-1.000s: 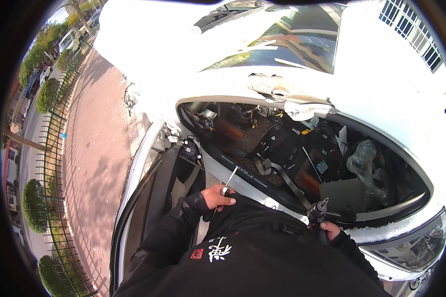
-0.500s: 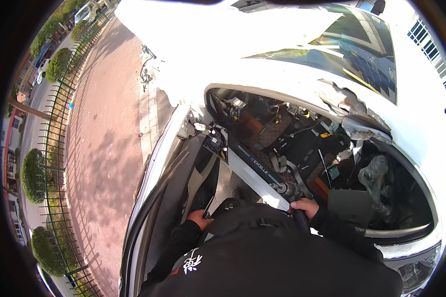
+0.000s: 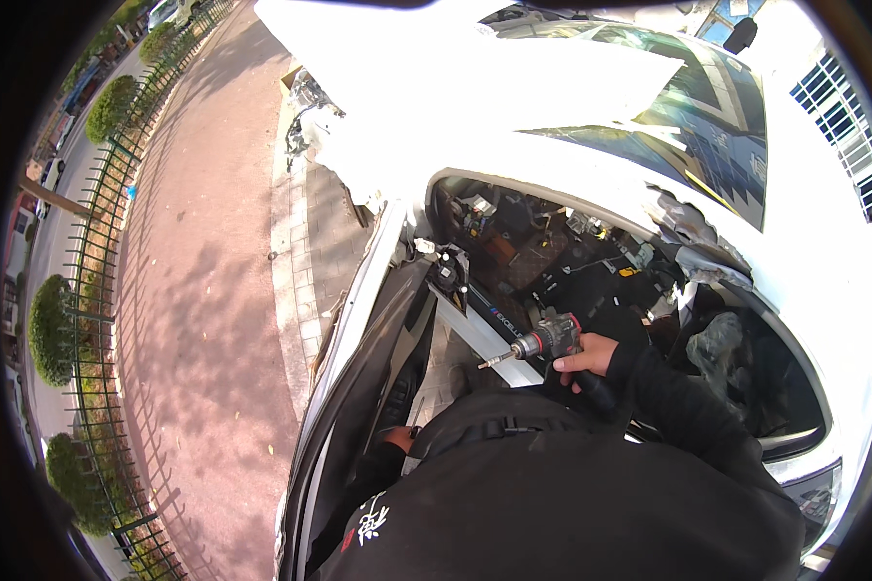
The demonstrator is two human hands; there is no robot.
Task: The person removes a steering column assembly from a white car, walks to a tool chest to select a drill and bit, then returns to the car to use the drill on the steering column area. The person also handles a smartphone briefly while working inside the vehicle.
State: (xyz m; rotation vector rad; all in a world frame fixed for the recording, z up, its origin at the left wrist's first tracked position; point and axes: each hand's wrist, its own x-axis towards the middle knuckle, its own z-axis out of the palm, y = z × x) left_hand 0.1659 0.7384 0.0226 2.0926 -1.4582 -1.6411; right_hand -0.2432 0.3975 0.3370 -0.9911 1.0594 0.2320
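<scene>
The right hand grips a drill over the sill edge; beside the open door, the left hand's hold is unclear.

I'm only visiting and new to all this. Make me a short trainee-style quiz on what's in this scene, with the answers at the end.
1. Multiple choice: What does the person's right hand hold?
A) a hammer
B) a power drill
C) a paintbrush

2. True or false: The tip of the power drill's bit points toward the picture's right edge.

3. Fill in the colour: The fence along the reddish pavement is ____.

Key:
1. B
2. False; the bit points toward the picture's left.
3. green
</scene>
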